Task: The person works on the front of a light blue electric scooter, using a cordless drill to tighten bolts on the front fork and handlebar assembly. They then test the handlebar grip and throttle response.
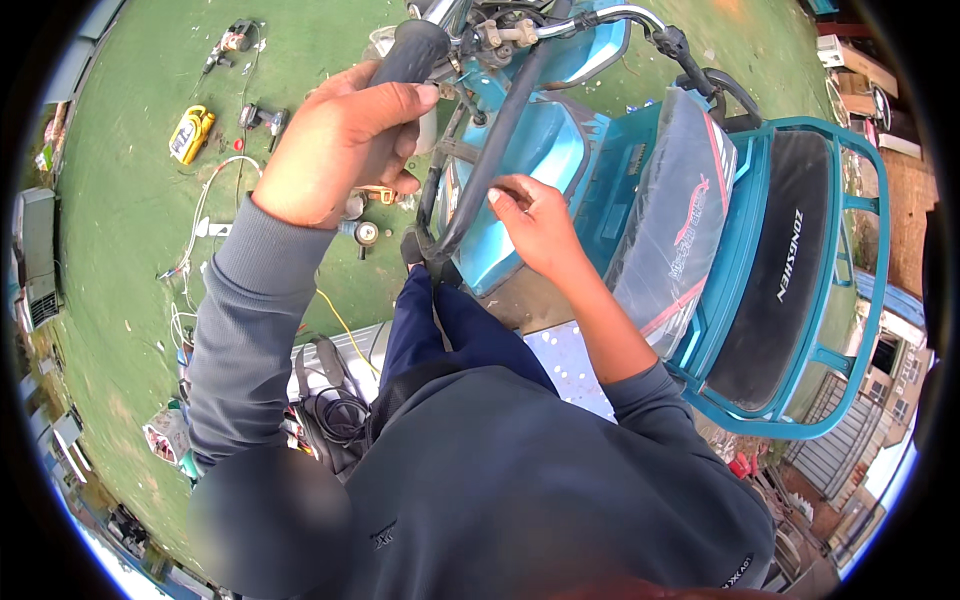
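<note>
My left hand (355, 140) is closed around the black rubber handlebar grip (410, 52) of a teal electric tricycle. My right hand (535, 225) has its fingers curled beside a thick black tube (484, 170) running down from the handlebar; whether anything is between the fingertips is too small to tell. Behind that tube is the glossy teal front body panel (550, 165). At the right are the seat cushion (668, 200) in clear plastic wrap and a black backrest pad (755, 270) inside a teal tubular rail.
On the green ground at left lie a yellow-black tool case (192, 133), power tools (260, 118), an angle grinder (362, 234) and cables (215, 170). A silver case (322, 345) with a coiled black cable sits by my legs. Assorted boxes and boards line the far right.
</note>
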Available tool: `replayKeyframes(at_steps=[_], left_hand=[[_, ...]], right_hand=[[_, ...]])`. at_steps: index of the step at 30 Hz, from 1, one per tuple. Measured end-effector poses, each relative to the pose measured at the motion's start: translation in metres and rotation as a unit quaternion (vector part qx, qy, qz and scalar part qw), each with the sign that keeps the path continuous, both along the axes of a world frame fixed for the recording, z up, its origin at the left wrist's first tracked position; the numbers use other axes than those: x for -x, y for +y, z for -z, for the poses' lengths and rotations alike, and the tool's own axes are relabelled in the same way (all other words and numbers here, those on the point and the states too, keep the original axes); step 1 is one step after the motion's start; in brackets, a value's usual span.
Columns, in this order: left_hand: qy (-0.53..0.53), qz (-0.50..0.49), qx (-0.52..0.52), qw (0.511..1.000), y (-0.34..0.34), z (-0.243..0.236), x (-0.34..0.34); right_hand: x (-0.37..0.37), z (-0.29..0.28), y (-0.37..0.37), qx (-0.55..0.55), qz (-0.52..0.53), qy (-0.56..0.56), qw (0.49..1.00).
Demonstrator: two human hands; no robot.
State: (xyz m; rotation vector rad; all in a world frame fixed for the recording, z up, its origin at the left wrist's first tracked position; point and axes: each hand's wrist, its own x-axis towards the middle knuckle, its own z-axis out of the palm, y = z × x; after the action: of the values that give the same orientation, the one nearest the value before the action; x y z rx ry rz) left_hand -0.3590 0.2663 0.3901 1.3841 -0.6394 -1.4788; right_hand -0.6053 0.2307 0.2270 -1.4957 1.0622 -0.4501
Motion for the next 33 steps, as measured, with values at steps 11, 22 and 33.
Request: replayKeyframes(at_steps=[11, 22, 33], left_hand=[[0.139, -0.158, 0.107, 0.972, 0.028, 0.056, 0.074], [0.054, -0.193, 0.075, 0.977, 0.052, 0.069, 0.135], [0.018, -0.217, 0.114, 0.969, 0.052, 0.072, 0.132]], right_hand=[[-0.004, -0.023, 0.027, 0.006, -0.038, -0.008, 0.999], [-0.05, -0.128, -0.068, -0.074, 0.077, 0.052, 0.993], [-0.126, -0.124, -0.072, 0.05, -0.048, 0.135, 0.988]])
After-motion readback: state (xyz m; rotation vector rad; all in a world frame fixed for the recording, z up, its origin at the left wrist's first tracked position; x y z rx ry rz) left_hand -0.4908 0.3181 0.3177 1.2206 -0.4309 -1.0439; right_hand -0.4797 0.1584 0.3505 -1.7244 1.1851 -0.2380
